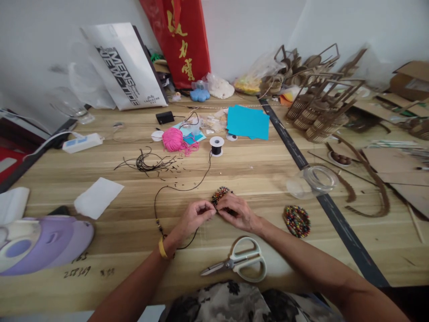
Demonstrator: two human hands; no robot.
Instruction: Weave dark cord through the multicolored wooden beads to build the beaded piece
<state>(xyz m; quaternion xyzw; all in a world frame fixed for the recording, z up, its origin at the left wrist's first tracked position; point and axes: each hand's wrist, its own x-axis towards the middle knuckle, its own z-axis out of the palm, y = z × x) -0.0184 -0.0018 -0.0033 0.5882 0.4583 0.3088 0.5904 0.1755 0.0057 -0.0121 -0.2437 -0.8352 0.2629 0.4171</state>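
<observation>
Both of my hands meet above the middle of the table, fingertips nearly touching. My left hand [196, 218] is closed in a pinch on a thin black cord [155, 201], which passes by my wrist and carries a few small beads. My right hand [240, 213] is closed too, its fingertips pinching at the edge of a multicoloured bead string [220, 195] and partly covering it. The exact point of grip is too small to make out. From the white-rimmed spool [216, 146] the cord runs down toward my left hand. Scissors [239, 261] with pale handles lie just below my hands.
Another bead string [297, 221] lies right of my right forearm, near a clear round container [318, 180]. Black cord scraps [144, 162], pink yarn [173, 139] and blue sheets [248, 121] lie farther back. A purple device [50, 243] stands left; woven baskets [318, 112] stand right.
</observation>
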